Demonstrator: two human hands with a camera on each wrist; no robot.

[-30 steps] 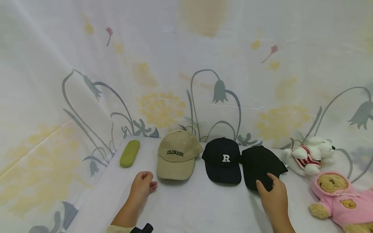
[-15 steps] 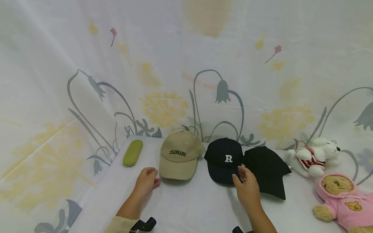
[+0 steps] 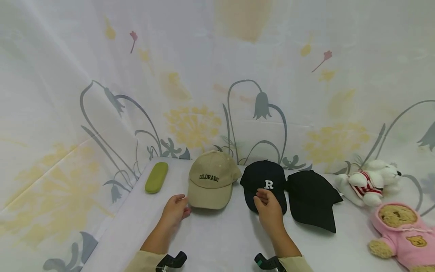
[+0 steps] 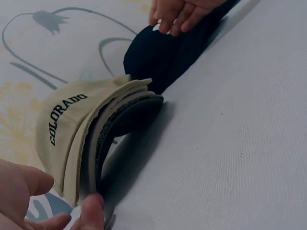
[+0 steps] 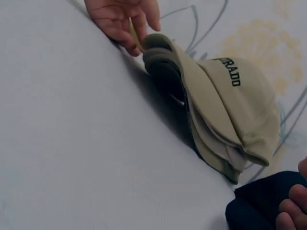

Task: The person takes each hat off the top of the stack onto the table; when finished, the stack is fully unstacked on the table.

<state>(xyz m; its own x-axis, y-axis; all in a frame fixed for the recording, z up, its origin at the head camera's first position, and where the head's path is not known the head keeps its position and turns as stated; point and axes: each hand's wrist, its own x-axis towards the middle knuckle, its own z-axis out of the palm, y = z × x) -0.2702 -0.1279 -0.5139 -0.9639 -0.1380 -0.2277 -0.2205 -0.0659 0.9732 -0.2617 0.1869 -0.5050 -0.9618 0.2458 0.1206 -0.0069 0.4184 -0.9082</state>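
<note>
A beige cap (image 3: 210,194) lettered COLORADO sits on the white-covered table, and the left wrist view reveals several caps nested beneath it. My left hand (image 3: 174,212) is beside its left edge, a fingertip right at the stacked brims (image 4: 98,165). To the right is a dark navy cap (image 3: 259,172) with a white R. My right hand (image 3: 272,213) hovers before that cap, covering part of its brim, with loosely bent fingers and nothing in them. Immediately right of it lies a plain black cap (image 3: 310,196).
A yellow-green oblong case (image 3: 156,177) lies at the back left. On the right are a white plush toy (image 3: 368,185) in red stripes and a teddy bear (image 3: 404,236) in a pink hoodie. A flower-printed fabric backdrop (image 3: 204,56) rises behind the table.
My right hand has moved left, from the black cap to in front of the R cap. The black cap's brim now points further right. My left hand stays beside the beige cap.
</note>
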